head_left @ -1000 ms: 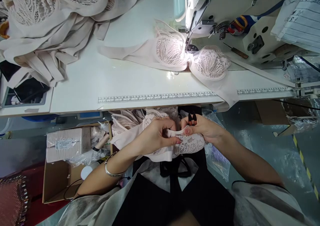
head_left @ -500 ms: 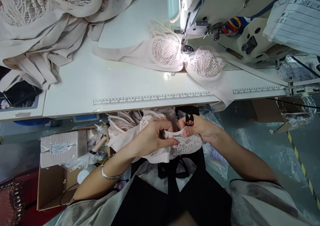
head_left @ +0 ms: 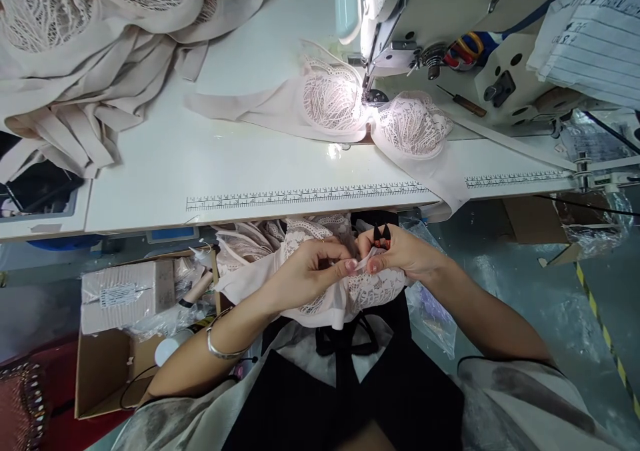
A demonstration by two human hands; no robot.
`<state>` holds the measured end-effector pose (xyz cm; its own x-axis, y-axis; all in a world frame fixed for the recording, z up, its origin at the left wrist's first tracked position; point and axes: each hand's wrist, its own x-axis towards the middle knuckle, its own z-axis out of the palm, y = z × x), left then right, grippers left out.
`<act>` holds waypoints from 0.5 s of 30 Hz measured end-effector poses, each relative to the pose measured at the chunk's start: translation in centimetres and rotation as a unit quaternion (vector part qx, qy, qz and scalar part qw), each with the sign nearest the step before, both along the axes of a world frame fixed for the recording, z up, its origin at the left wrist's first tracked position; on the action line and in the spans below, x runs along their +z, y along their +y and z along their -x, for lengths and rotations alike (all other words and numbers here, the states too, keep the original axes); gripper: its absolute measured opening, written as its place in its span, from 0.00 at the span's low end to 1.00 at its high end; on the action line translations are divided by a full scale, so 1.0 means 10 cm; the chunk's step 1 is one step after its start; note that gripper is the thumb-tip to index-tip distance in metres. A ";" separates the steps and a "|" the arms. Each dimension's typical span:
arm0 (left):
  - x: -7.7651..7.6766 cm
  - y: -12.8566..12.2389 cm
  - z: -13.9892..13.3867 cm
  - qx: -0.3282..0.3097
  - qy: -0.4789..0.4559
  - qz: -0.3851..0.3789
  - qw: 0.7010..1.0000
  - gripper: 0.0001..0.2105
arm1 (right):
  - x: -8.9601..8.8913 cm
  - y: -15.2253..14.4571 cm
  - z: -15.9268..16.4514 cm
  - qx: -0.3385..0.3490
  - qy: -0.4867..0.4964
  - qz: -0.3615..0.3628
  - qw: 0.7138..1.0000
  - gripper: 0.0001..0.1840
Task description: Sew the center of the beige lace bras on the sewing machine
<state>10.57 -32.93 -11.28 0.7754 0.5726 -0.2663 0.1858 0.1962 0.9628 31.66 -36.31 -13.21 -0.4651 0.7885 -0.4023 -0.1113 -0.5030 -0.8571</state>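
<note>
Over my lap, below the table's front edge, lies a pale pink lace bra [head_left: 377, 290]. My left hand [head_left: 317, 271] is closed, its thumb and fingers pinching the bra's edge. Close beside it my right hand [head_left: 395, 254] pinches the same edge, with a black, ear-shaped ornament on one finger. Only a short stretch of edging shows between the two thumbs. A second pale bra [head_left: 415, 128] lies on the table, with its middle under the needle of the sewing machine [head_left: 367, 81].
More pale bras [head_left: 135, 51] are heaped on the table's left. A printed ruler strip [head_left: 300, 196] runs along the front edge of the white table [head_left: 240, 164]. An open carton [head_left: 100, 378] stands low on the left. A screwdriver-like tool [head_left: 467, 104] lies by the machine.
My left thumb has risen and moved toward the right one, now pinching the edging. The loop of edging between my hands has become shorter. The bra under the needle stays put.
</note>
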 end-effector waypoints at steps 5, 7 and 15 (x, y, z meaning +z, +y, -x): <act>-0.02 -0.02 -0.01 0.002 0.021 0.019 1.000 0.14 | 0.00 0.00 0.00 -0.004 -0.008 0.001 1.000 0.24; -0.03 -0.03 0.00 0.001 0.027 0.021 0.999 0.11 | -0.01 0.00 -0.01 -0.006 -0.010 -0.002 1.000 0.25; -0.02 -0.02 0.01 0.004 0.030 0.013 0.999 0.10 | -0.03 -0.01 -0.01 -0.008 0.006 0.009 1.000 0.24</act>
<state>10.49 -33.16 -11.47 0.7528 0.5712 -0.3272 0.2417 0.2226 0.9445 31.78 -36.38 -13.46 -0.4578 0.7889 -0.4101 -0.1305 -0.5159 -0.8467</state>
